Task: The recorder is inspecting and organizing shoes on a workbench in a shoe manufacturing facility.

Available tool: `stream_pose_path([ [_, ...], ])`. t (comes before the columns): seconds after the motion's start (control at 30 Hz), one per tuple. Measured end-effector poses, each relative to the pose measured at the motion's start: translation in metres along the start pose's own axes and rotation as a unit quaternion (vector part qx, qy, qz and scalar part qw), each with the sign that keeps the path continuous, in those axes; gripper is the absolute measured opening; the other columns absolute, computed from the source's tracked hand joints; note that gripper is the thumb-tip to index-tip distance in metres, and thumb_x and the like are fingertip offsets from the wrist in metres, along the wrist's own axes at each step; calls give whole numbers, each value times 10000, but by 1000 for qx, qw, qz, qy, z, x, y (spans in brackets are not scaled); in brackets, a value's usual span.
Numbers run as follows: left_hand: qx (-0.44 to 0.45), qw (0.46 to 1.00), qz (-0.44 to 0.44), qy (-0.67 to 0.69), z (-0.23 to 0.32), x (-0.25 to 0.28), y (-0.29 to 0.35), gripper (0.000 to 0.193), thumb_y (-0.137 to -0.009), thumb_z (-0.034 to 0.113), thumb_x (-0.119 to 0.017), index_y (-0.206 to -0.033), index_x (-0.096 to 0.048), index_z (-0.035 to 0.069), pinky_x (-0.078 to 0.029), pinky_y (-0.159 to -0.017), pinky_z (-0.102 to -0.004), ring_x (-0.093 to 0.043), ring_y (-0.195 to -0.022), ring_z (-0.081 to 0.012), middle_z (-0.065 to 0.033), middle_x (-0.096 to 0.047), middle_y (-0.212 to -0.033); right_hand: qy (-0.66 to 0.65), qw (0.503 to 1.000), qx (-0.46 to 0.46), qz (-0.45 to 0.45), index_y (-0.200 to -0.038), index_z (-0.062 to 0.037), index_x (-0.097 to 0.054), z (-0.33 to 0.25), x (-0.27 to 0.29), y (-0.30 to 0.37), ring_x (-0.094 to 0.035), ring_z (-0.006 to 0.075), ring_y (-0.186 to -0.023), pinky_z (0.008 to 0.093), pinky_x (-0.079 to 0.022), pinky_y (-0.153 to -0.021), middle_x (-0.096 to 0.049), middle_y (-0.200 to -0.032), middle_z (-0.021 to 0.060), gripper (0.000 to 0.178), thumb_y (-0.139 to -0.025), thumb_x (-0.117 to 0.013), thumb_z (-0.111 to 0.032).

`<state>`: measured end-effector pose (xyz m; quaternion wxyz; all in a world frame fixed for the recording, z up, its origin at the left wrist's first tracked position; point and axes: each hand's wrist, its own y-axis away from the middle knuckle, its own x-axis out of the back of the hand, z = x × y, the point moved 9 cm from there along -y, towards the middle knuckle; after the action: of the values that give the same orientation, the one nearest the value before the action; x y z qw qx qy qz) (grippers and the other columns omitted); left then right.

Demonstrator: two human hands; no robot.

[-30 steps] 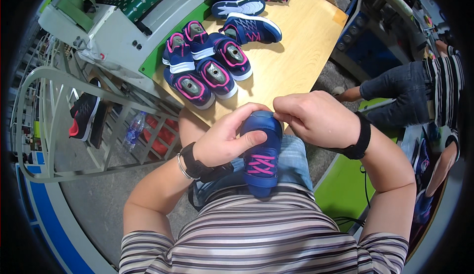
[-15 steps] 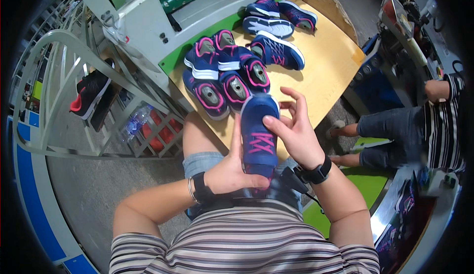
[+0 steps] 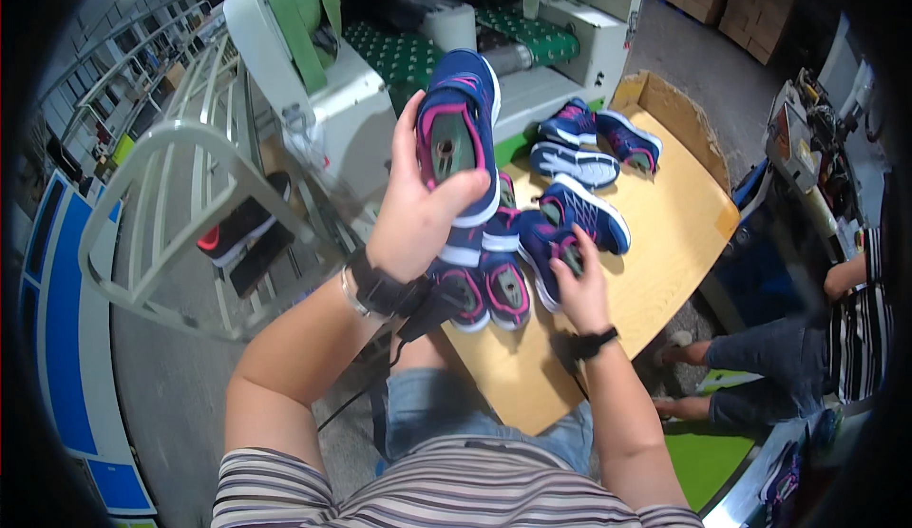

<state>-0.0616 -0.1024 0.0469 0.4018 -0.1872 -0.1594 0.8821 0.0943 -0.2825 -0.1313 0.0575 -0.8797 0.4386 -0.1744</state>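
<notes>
Up above the counter (image 3: 665, 243), the left hand (image 3: 418, 214) lifts a navy shoe (image 3: 459, 129) with pink trim, opening turned toward the camera so the insole shows. That grip is pressed around the shoe's side and heel, thumb hooked over the rim, fingers behind it, and the shoe hangs clear of everything below.

Down on the wooden counter, the right hand (image 3: 579, 286) lies on another navy shoe (image 3: 551, 248) in the cluster, fingers spread over its upper; whether it has closed on that shoe I cannot tell.

Beside it sit two more with pink-lined openings (image 3: 480, 286), just beside each other, and further back a white-soled shoe (image 3: 575, 162) and a pair near the counter's raised cardboard edge (image 3: 603, 134).

By the look of it, this is an inspection of the raised shoe's inside, with the next one being reached for.

The next move calls for a steady hold on the raised shoe while the right hand gets a proper grip on the one beneath it without knocking its close neighbours.

Off to the right, another person (image 3: 836, 338) in stripes sits apart.
</notes>
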Motion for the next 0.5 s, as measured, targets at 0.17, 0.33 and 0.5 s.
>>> stream_pose_path([
  [0.17, -9, 984, 164, -75, -21, 49, -104, 991, -718, 121, -749, -1519, -187, -37, -446, -999, -330, -534, -1138, -245, -178, -485, -1312, 26, 998, -57, 20, -1386, -77, -473, -83, 79, -16, -634, 193, -1006, 329, -495, -905, -648, -1087, 125, 573, -856, -690, -84],
  [0.33, -25, 924, 293, -245, -26, 89, -182, 1070, -685, 219, -749, -1520, -151, -85, -289, -1161, -375, -297, -1416, -393, -311, -243, -1523, -121, 952, 277, 57, -1334, -14, -418, -189, 50, -173, -660, 228, -1009, 321, -525, -861, -642, -1118, 158, 502, -916, -677, -118],
  [0.5, 67, 842, 274, -460, -62, 99, -234, 991, -813, 316, -718, -1538, -150, -51, -205, -1205, -512, -167, -1470, -497, -336, -126, -1584, 164, 947, 271, 50, -1487, -236, -407, -142, -22, -381, -553, 364, -1269, 388, -455, -1045, -483, -1449, 239, 753, -829, -705, -23],
])
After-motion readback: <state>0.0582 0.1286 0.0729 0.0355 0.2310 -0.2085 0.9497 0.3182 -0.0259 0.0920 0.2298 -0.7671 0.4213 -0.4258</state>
